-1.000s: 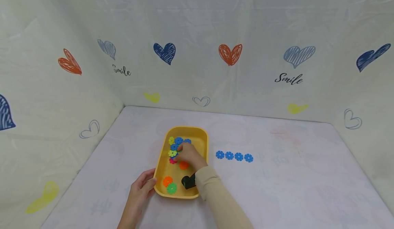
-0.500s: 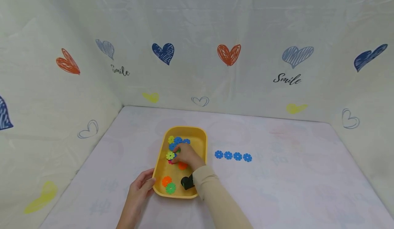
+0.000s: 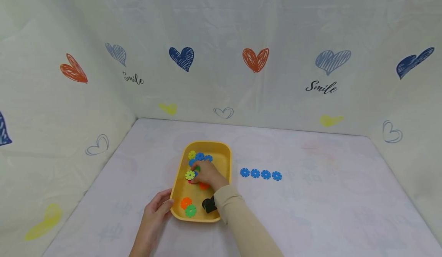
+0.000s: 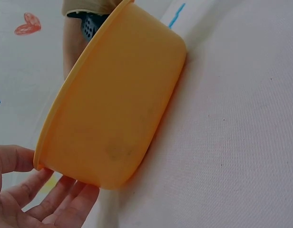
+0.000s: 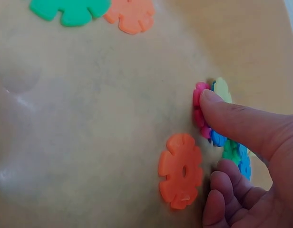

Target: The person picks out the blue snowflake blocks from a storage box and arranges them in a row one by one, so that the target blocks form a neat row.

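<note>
The left hand (image 3: 157,209) grips the yellow tray (image 3: 222,161) at eight o'clock. Inside, toward ten, the right hand (image 3: 208,173) touches a pink snowflake disc (image 5: 199,121); whether it pinches is hidden. Picking out seems in hand, calling next for separating one. Outside, at three, lie four blue discs (image 3: 257,173).

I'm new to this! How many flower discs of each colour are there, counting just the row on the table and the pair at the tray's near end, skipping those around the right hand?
Blue discs: 4
Orange disc: 1
Green disc: 1
Total: 6
</note>
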